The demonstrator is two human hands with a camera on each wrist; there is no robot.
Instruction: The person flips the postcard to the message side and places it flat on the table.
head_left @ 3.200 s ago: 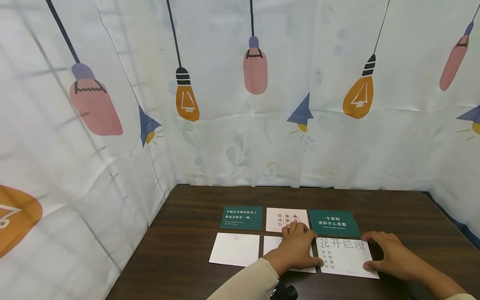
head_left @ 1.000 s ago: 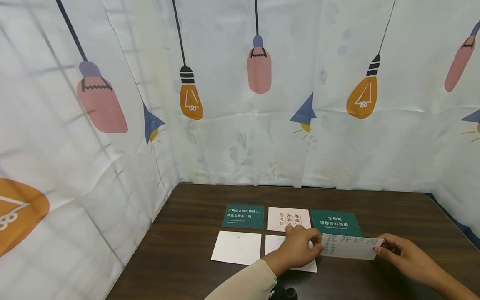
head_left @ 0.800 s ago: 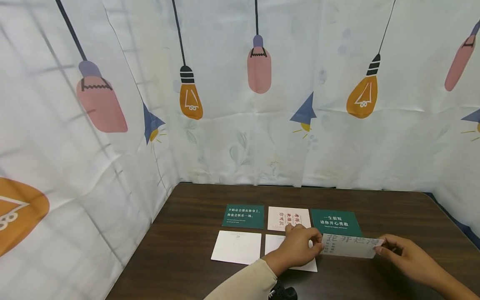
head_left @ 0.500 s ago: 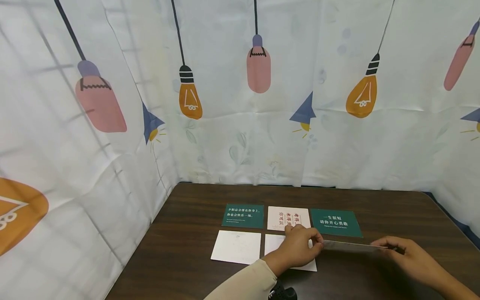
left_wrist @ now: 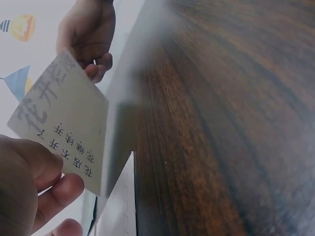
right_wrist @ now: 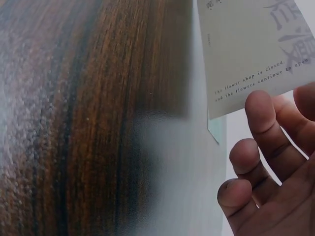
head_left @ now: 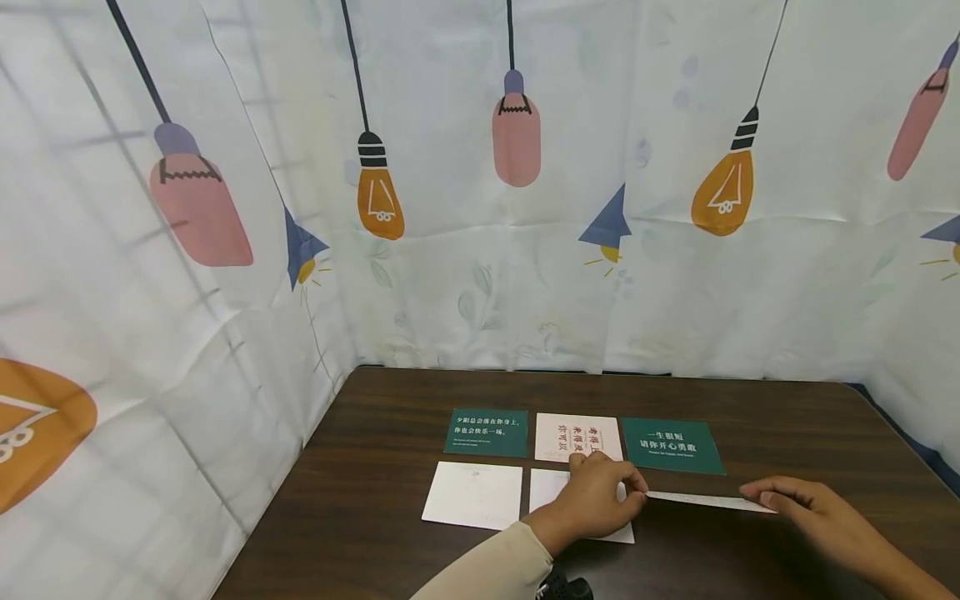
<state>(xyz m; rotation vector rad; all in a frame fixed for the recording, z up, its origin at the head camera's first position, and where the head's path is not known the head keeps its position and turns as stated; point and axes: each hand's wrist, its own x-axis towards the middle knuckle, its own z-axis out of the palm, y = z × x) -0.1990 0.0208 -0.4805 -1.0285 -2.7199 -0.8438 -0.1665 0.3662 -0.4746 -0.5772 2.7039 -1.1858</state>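
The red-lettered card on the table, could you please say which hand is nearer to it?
Left: the left hand overlaps the red-lettered card at its near edge in the head view; the right hand is farther off to the right.

A pale, grey-lettered card (head_left: 705, 500) is held tilted by its ends, nearer the table's (head_left: 337, 517) right edge than left.

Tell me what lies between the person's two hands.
In the head view, a pale card, nearly edge-on, spans from the left hand to the right hand.
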